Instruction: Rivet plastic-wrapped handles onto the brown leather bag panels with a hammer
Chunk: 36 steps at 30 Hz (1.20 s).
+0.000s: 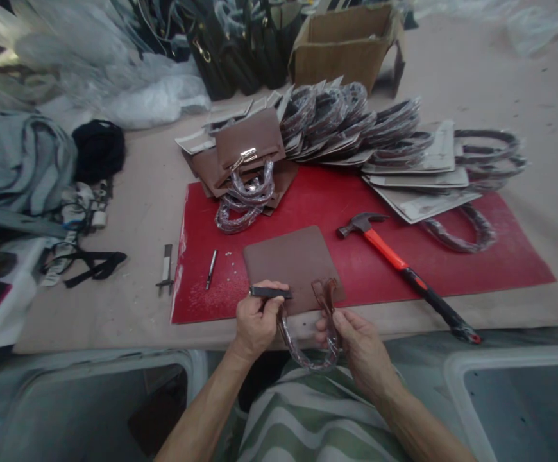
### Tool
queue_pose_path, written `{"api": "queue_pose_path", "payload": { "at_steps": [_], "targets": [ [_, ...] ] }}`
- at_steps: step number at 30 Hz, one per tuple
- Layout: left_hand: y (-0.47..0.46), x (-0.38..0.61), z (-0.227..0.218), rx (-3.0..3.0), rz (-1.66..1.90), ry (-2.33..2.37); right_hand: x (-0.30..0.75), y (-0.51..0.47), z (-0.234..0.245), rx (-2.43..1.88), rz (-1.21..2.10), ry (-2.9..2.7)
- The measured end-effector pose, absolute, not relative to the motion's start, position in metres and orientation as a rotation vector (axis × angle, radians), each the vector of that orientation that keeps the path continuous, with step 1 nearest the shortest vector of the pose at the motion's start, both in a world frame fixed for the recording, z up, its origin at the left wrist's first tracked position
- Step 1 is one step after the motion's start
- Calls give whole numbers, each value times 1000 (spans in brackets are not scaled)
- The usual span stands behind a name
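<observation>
My left hand [256,324] is closed around a short, dark, flat bar-like tool [269,292], which points to the right. Its fingertips also meet the left end of a brown bag handle [310,364] wrapped in clear plastic. On the other side, my right hand [358,337] pinches that handle near its right end, where a leather tab stands up. The handle hangs as a U over the table's front edge. Behind both hands a flat brown leather panel [291,260] lies on the red mat [404,276], partly covered by the left hand and the handle tab.
A claw hammer [389,253] lies at the right. Left are a pen-like tool [211,269] and a metal tool [165,269]. Behind lie brown bag panels [250,138] and stacked panels with wrapped handles [414,170]. A cardboard box [341,58] stands farther back, beside dark bags [235,58].
</observation>
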<state>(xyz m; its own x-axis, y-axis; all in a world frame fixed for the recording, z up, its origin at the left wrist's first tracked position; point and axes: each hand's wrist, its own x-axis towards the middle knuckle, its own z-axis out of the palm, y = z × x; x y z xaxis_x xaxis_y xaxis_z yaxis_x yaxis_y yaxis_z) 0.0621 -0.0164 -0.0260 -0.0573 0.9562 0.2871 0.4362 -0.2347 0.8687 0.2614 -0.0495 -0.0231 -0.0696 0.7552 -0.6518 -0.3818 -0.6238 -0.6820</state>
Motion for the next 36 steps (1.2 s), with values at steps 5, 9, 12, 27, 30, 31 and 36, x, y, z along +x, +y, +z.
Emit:
{"api": "queue_pose_path", "payload": {
  "at_steps": [5, 9, 12, 27, 30, 31, 36],
  "targets": [
    [-14, 62, -20, 1738, 1234, 1492, 257, -48, -16, -1344, 1827, -291],
    [-12, 62, -18, 1779, 1216, 1510, 251, -49, -16, -1344, 1801, -260],
    [-10, 62, -17, 1819, 1196, 1519, 248, -51, -18, -1341, 1785, -248],
    [-6, 58, -20, 1998, 1150, 1499, 243, -53, -22, -1324, 1801, -317],
    [-4, 58, -19, 2002, 1135, 1486, 245, -53, -23, -1346, 1802, -367],
    [-3, 58, -18, 2005, 1128, 1478, 246, -52, -23, -1356, 1799, -388],
    [-1, 57, -17, 2003, 1115, 1446, 249, -52, -22, -1366, 1812, -476]
  ]
}}
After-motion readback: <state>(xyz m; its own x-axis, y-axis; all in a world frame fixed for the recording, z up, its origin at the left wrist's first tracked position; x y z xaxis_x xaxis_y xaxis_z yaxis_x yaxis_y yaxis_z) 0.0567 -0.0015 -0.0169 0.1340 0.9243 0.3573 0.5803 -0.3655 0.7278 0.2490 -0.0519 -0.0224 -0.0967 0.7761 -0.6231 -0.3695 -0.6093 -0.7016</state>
